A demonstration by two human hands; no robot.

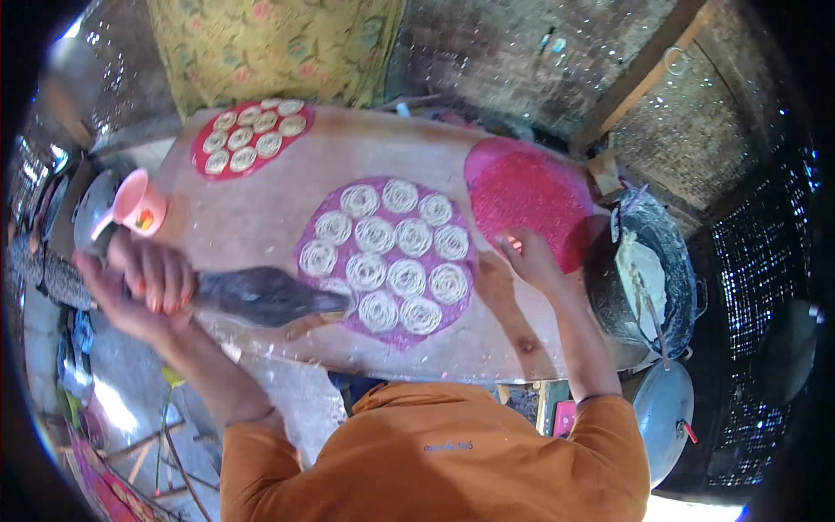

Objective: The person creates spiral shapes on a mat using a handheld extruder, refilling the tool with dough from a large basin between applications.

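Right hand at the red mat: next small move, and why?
Probably pinch the near edge of the red mat with the right hand and draw it closer: the fingers are at that edge, the mat shows no white coils, and the purple mat looks nearly full of them. The left hand is occupied holding the dark tapered bag.
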